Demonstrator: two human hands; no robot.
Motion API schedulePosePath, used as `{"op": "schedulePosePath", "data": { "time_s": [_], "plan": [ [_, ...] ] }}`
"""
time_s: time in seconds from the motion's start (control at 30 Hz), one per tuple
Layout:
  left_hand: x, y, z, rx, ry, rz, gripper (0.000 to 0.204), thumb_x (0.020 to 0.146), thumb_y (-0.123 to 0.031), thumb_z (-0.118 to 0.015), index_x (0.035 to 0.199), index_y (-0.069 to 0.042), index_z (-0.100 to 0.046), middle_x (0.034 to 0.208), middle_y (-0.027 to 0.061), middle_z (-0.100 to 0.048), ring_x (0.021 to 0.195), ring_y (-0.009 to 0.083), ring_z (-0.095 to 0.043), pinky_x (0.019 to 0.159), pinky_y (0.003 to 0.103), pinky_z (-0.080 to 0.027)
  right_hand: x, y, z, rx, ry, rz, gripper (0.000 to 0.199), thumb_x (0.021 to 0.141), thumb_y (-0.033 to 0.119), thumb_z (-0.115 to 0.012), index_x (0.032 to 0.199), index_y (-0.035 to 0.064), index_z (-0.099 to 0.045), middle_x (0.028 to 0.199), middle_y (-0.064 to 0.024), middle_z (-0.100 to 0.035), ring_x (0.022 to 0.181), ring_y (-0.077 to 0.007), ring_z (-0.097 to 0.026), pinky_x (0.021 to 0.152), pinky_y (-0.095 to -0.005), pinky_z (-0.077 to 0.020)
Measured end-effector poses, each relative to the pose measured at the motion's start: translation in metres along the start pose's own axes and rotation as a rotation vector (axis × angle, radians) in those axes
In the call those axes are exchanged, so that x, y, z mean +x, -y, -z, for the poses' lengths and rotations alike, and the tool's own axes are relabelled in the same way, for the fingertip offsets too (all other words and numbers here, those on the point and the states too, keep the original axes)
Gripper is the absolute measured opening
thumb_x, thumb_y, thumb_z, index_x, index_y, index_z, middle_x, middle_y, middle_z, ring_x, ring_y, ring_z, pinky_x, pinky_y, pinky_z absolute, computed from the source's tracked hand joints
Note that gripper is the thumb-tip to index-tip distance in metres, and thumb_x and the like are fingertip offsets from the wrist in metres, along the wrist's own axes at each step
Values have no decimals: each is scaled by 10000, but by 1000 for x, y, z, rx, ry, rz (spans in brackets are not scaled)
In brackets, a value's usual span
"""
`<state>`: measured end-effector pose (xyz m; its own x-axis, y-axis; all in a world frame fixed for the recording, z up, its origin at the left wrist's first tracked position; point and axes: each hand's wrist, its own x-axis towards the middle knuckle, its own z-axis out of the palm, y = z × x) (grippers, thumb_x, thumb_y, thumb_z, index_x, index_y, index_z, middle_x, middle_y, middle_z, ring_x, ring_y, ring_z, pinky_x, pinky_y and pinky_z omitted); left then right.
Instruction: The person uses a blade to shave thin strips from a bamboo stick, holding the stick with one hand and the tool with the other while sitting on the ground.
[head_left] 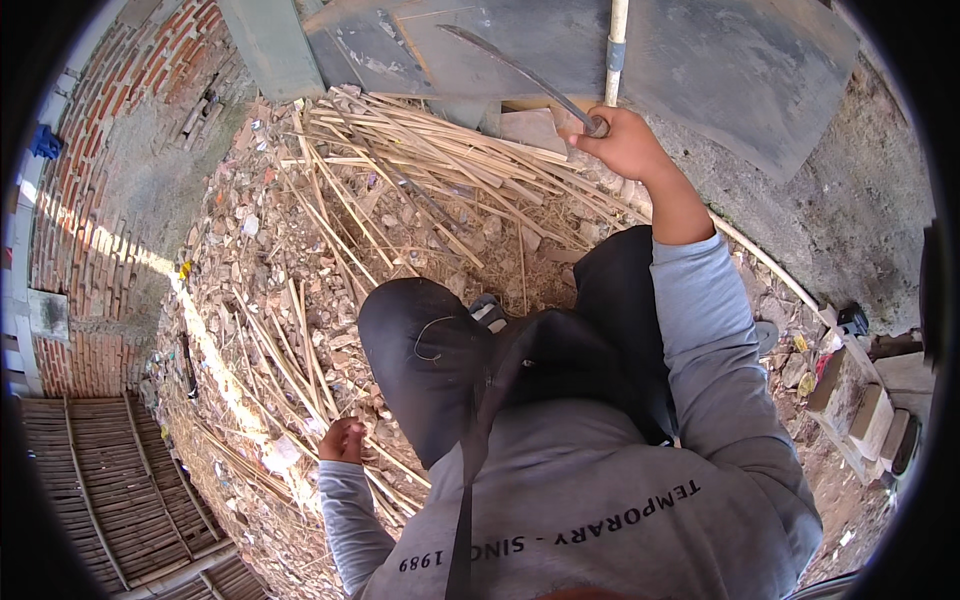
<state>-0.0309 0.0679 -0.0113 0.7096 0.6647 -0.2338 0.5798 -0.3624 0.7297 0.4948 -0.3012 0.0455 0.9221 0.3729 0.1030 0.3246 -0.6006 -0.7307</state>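
Curved blade [530, 75] gripped in right hand [622, 143], just beside white pole [619, 22]; careless swing could glance off it. Left hand [343, 440] (fingers curled, can't tell if holding anything) near pale strips [304, 340].

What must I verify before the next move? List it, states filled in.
1. Right hand grips the curved blade at its handle end: ok.
2. Left hand well apart from the blade: ok.
3. Left hand's hold: cannot tell; it is low, beside some sticks.
4. Gloves on: not ok, both hands are bare.
5. Pale sticks stacked neatly: not ok, they lie loose and crossing.
6. Blade sharp: cannot tell.
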Motion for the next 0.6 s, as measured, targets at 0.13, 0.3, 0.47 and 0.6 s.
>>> {"op": "schedulePosePath", "data": {
  "time_s": [0.13,0.3,0.47,0.6],
  "plan": [
    [21,18,-12,-126,-18,-9,235,958,-199,-626,1041,20,-647,858,105,-698,760,170,-670,724,297,-542,-2,-37,14,-79,88,-63,467,733,376,-773,1036,29,-693,892,-179,-688,861,-316,-667,770,-395,-507],
    [47,15,-26,-292,-62,56,211,973,-226,-614,1007,-18,-631,837,61,-690,698,130,-632,674,262,-511,-23,-96,13,-183,192,-193,467,699,371,-783,1003,28,-693,962,-199,-676,914,-346,-654,811,-412,-500],
    [74,9,-31,-290,-64,0,189,970,-235,-615,992,-47,-621,815,46,-687,672,122,-635,609,239,-465,-42,-159,-8,-279,212,-228,371,700,300,-720,947,27,-671,940,-195,-676,914,-359,-652,802,-429,-512],
    [87,-5,-33,-274,-136,-52,213,980,-222,-607,1033,-16,-602,867,60,-638,695,118,-597,651,259,-532,-48,-203,-49,-296,274,-260,320,717,239,-651,977,53,-652,936,-187,-678,911,-365,-648,809,-449,-511]
  ]
}}
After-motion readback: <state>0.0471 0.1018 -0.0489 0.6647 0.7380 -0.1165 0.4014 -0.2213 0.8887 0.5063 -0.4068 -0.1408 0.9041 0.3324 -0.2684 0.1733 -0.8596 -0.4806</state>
